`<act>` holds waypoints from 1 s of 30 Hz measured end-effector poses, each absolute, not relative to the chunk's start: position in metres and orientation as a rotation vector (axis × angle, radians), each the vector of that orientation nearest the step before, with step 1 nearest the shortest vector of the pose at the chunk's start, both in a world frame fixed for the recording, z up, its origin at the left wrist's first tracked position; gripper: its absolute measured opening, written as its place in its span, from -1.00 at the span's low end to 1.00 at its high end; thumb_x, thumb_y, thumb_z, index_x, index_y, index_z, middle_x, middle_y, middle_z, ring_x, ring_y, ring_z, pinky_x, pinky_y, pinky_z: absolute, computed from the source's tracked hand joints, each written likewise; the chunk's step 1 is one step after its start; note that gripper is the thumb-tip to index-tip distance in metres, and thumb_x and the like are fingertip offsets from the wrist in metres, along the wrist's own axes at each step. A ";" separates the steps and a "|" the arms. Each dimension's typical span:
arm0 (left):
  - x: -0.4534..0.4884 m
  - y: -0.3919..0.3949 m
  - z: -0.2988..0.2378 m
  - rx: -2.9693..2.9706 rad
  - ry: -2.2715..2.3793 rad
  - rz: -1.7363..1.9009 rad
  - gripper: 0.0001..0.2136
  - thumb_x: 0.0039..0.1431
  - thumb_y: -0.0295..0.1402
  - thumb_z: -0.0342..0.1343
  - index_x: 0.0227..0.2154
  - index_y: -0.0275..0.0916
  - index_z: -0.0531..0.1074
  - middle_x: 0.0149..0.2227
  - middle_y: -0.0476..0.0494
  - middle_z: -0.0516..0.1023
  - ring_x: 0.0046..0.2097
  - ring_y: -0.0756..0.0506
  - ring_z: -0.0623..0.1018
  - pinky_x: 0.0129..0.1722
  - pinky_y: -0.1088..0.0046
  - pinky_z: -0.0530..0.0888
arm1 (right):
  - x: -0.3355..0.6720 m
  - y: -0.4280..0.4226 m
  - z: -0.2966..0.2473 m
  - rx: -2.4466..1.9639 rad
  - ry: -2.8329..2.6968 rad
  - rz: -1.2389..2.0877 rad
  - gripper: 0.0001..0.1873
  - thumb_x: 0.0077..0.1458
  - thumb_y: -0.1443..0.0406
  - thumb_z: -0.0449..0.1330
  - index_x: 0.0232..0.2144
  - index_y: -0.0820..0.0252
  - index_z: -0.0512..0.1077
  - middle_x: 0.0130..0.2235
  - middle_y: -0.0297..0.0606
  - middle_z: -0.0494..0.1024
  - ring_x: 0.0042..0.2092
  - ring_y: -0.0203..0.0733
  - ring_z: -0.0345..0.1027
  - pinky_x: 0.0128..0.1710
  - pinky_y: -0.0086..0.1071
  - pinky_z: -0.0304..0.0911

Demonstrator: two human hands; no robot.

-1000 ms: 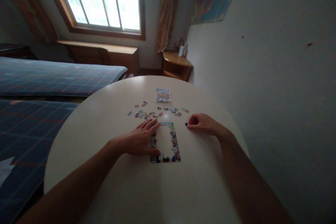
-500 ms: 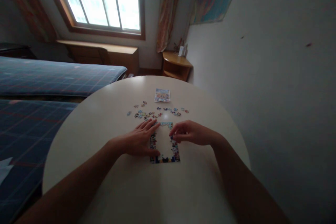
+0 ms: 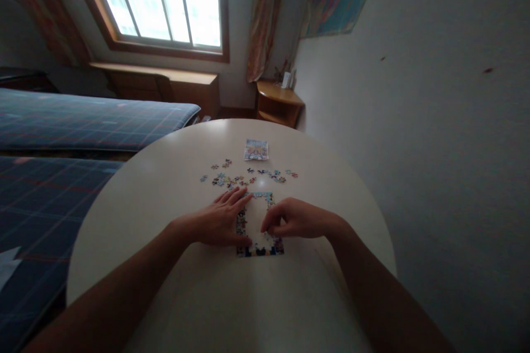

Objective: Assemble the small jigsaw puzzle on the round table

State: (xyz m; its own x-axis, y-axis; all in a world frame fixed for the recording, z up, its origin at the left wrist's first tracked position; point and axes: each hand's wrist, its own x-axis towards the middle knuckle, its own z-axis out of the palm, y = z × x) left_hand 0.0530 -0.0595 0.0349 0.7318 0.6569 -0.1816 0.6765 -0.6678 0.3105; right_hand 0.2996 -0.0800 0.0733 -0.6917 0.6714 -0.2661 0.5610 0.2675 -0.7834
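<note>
A partly assembled jigsaw puzzle [image 3: 260,252] lies on the round table, its border joined around a bare middle. My left hand [image 3: 221,219] rests flat with fingers spread on the puzzle's left side, thumb near the lower left corner. Over the right side of the frame, my right hand [image 3: 296,218] has thumb and forefinger pinched on a small puzzle piece [image 3: 266,235], mostly hidden by the fingertips. Loose puzzle pieces [image 3: 223,180] are scattered just beyond the puzzle, with a second group of pieces [image 3: 275,176] to the right.
A small picture card [image 3: 256,150] lies farther back on the white round table [image 3: 182,281]. Beds with plaid mattresses [image 3: 83,121] stand to the left. A wall [image 3: 434,149] runs along the right, and a corner cabinet [image 3: 279,100] stands behind the table.
My right hand has moved down and slightly left, from the puzzle's right edge to its lower inner part. My left hand has stayed in place.
</note>
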 end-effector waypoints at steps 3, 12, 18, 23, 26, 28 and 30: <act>0.053 -0.059 0.036 2.581 1.023 -0.072 0.03 0.04 0.24 0.07 0.38 -0.30 -0.19 0.42 -0.36 -0.28 0.41 -0.34 -0.23 0.35 0.11 -0.05 | 0.299 -0.082 0.077 -1.216 -2.373 1.440 -0.85 0.01 0.40 0.26 -0.30 0.29 0.55 -0.42 -0.31 0.58 -0.39 -0.32 0.43 -0.35 -0.48 0.30; 0.053 -0.059 0.032 2.583 1.043 -0.056 0.03 0.03 0.22 0.10 0.38 -0.30 -0.16 0.42 -0.35 -0.25 0.41 -0.35 -0.22 0.34 0.10 -0.04 | 0.302 -0.079 0.066 -1.296 -2.343 1.482 -0.83 -0.05 0.27 0.36 -0.39 0.27 0.56 -0.41 -0.27 0.61 -0.39 -0.31 0.46 -0.39 -0.51 0.31; 0.053 -0.059 0.031 2.599 1.040 -0.043 0.02 0.03 0.23 0.10 0.38 -0.29 -0.16 0.43 -0.32 -0.25 0.41 -0.33 -0.21 0.35 0.12 -0.05 | 0.300 -0.081 0.068 -1.322 -2.365 1.517 -0.83 -0.03 0.27 0.34 -0.37 0.28 0.58 -0.40 -0.25 0.63 -0.39 -0.30 0.47 -0.38 -0.50 0.31; 0.052 -0.058 0.028 2.613 1.034 -0.043 0.02 0.03 0.24 0.08 0.39 -0.28 -0.17 0.43 -0.32 -0.25 0.41 -0.33 -0.21 0.34 0.10 -0.04 | 0.298 -0.081 0.068 -1.360 -2.427 1.403 -0.78 -0.06 0.20 0.38 -0.41 0.26 0.57 -0.41 -0.25 0.63 -0.39 -0.29 0.46 -0.42 -0.51 0.28; 0.052 -0.057 0.027 2.619 1.030 -0.038 0.02 0.03 0.24 0.08 0.39 -0.25 -0.17 0.43 -0.32 -0.26 0.41 -0.33 -0.21 0.34 0.10 -0.03 | 0.298 -0.081 0.069 -1.366 -2.460 1.372 -0.79 -0.05 0.20 0.38 -0.42 0.26 0.57 -0.41 -0.25 0.63 -0.39 -0.29 0.46 -0.41 -0.51 0.27; 0.052 -0.057 0.028 2.617 1.030 -0.052 0.02 0.03 0.23 0.08 0.39 -0.26 -0.18 0.43 -0.32 -0.26 0.41 -0.34 -0.21 0.34 0.10 -0.03 | 0.297 -0.081 0.069 -1.376 -2.480 1.354 -0.84 -0.05 0.25 0.37 -0.42 0.26 0.58 -0.42 -0.26 0.63 -0.39 -0.30 0.46 -0.40 -0.52 0.27; 0.052 -0.057 0.029 2.613 1.033 -0.065 0.02 0.04 0.23 0.08 0.39 -0.28 -0.19 0.43 -0.33 -0.27 0.41 -0.34 -0.22 0.34 0.09 -0.03 | 0.297 -0.081 0.070 -1.372 -2.490 1.350 -0.87 -0.05 0.28 0.36 -0.42 0.26 0.58 -0.41 -0.26 0.63 -0.39 -0.30 0.47 -0.40 -0.53 0.27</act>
State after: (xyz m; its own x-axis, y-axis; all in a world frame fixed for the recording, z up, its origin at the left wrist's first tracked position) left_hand 0.0520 -0.0573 0.0286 0.7361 0.6573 -0.1613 0.6723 -0.6827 0.2861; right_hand 0.2972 -0.0815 0.0696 -0.6197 0.6876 -0.3783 0.6923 0.2519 -0.6762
